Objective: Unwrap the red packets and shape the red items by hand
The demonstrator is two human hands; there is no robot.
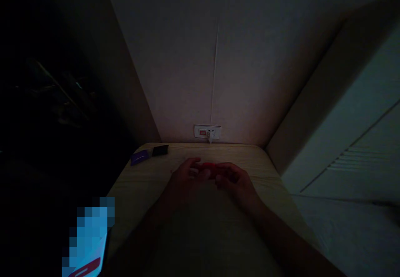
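The room is very dark. Both my hands meet over a wooden tabletop (268, 164) and hold a small red object (208, 167) between them. My left hand (184, 177) curls its fingers round the object's left end. My right hand (236, 181) pinches the right end with bent fingers. The object's shape is too dim to name.
A white wall socket (207, 132) with a plug in it sits on the wall just behind the table. A purple packet (139, 157) and a dark flat item (160, 149) lie at the table's far left corner. A lit screen (89, 243) glows at the lower left. White cabinet (350, 143) stands right.
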